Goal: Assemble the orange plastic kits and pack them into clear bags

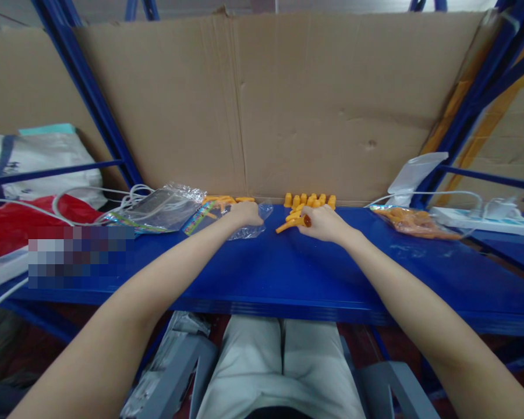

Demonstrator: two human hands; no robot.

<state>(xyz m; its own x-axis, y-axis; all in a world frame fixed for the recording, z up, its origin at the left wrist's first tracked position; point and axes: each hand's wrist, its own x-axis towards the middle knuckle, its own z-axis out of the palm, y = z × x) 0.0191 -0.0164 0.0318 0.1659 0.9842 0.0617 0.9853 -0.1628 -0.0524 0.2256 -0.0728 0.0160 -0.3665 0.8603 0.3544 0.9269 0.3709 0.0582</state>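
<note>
Pale trousers and two bare forearms fill the foreground. Beyond them, at a blue shelf, the right hand is closed round a few orange pieces, their tips poking out to its left. The left hand lies knuckles-up on a clear bag; can't tell if it pinches the film. More orange caps stand in a row vs. the cardboard behind. The pieces look small, light, stiff plastic, prob. slick, so best pinched at the thicker end. The bag looks thin & floppy, best held at its mouth.
</note>
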